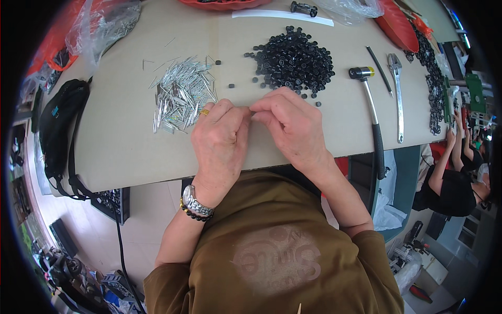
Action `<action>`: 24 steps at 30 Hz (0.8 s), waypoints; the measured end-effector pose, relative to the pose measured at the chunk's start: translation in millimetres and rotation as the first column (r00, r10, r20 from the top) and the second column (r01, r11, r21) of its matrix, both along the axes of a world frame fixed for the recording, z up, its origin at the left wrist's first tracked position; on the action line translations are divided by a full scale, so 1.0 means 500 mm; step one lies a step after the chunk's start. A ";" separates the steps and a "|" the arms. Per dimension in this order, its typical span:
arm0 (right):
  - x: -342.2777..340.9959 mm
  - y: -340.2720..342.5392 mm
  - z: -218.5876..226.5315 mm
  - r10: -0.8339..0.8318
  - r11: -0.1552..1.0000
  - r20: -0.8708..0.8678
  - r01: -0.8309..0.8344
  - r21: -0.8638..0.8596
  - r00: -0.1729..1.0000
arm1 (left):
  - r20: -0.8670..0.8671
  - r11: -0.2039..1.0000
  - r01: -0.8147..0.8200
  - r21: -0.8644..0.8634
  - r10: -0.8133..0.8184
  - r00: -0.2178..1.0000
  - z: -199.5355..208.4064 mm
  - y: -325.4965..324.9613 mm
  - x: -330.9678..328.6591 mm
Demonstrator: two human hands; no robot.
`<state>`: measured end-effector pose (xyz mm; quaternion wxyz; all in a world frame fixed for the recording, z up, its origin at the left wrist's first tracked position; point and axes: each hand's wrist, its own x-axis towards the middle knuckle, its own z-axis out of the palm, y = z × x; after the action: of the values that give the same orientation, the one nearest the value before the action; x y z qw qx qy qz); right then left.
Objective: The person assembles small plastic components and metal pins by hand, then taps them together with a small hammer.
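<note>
Tabletop [120, 146] below, left hand [218, 138] and right hand [295, 125] obscure whatever they pinch.

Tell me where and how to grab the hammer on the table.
Best take the hammer by its black grip, from the near side with the right hand: the grip points toward you and its end appears to overhang the table edge.

Edges of the table [123, 152]
A black bag [61, 125] lies along the left edge; a hammer [376, 135] overhangs the near edge; an adjustable wrench [397, 99] lies nearer the right edge.
</note>
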<state>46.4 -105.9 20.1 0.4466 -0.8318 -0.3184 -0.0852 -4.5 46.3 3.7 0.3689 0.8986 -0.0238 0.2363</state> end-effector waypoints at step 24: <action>0.006 0.008 0.010 0.051 0.997 0.037 -0.049 -0.057 0.998 | -0.006 1.000 -0.013 0.007 0.013 1.000 -0.002 0.002 0.000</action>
<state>49.4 -102.1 25.4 0.4189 -0.8340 -0.3499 -0.0810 -4.3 47.4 2.5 0.3645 0.9007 -0.0178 0.2357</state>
